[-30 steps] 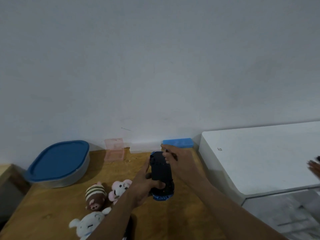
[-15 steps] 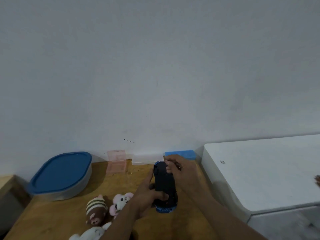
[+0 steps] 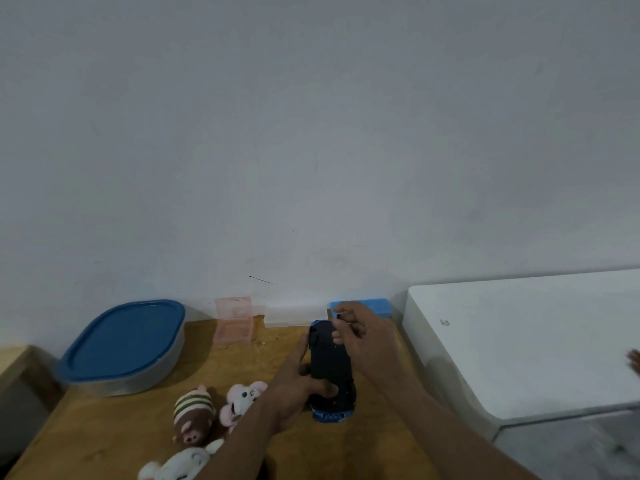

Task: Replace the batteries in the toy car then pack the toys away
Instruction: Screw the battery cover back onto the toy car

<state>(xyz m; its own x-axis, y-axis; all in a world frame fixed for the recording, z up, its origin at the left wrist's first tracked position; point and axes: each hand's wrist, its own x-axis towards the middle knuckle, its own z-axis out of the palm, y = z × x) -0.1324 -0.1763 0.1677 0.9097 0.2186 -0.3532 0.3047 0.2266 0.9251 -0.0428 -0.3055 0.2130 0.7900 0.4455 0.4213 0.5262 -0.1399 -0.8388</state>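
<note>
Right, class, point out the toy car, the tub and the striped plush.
toy car (image 3: 330,358), head view, on its dark underside.
tub (image 3: 124,341), head view, middle of its blue lid.
striped plush (image 3: 194,408), head view, on its striped top.

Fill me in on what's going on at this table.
A person holds a dark toy car on end at the wooden table. The left hand grips its lower half while the right hand pinches at its top end; what exactly the fingers work on is too small to tell. Three plush toys lie on the table beside it, and the blue-lidded container sits closed at the back left.
</note>
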